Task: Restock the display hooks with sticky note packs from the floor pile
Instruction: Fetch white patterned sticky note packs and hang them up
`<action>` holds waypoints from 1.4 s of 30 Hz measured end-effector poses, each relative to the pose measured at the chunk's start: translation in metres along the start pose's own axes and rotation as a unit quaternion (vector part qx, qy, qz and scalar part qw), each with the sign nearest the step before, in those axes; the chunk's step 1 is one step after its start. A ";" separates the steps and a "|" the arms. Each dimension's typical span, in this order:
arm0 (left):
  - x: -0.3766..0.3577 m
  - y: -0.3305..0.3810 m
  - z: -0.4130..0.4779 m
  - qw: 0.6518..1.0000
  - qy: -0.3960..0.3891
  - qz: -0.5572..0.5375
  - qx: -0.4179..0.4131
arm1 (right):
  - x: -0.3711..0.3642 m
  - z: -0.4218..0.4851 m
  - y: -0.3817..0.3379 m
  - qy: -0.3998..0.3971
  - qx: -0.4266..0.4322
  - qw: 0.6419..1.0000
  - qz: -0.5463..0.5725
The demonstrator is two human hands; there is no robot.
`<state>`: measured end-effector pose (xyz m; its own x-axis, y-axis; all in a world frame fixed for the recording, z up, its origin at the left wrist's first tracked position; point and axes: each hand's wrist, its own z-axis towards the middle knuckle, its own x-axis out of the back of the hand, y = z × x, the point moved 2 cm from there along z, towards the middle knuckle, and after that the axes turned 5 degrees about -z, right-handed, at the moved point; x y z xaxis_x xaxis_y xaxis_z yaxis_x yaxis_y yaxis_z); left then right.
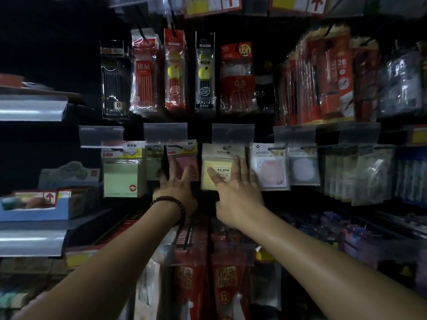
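Note:
A yellow sticky note pack (pixel 216 167) hangs on a hook in the middle row of the display. My right hand (pixel 235 192) lies on its front with straight, spread fingers, thumb over the label. Left of it hangs a pink sticky note pack (pixel 183 158). My left hand (pixel 178 188), with a beaded bracelet at the wrist, touches that pack's lower part with straight fingers. A green sticky note pack (pixel 122 176) hangs further left. The floor pile is out of view.
Pen and pencil packs (pixel 175 70) hang on the row above. Clear price tag holders (pixel 165 133) stick out over the sticky note hooks. Round-note packs (pixel 269 167) hang to the right. Red packs (pixel 191 273) hang below my arms. Shelves (pixel 32 241) jut out at the left.

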<state>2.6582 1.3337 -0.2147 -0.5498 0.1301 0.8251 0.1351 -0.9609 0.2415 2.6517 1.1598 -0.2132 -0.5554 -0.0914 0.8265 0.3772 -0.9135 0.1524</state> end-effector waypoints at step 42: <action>0.027 -0.117 -0.006 0.999 0.035 -0.007 0.015 | 0.010 -0.002 -0.091 0.014 0.055 0.995 0.078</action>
<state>2.6225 1.4481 -0.2232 -0.6074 0.1254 0.7844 0.1511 -0.9512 0.2691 2.6100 1.2416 -0.2197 -0.5029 -0.2410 0.8300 0.5383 -0.8387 0.0827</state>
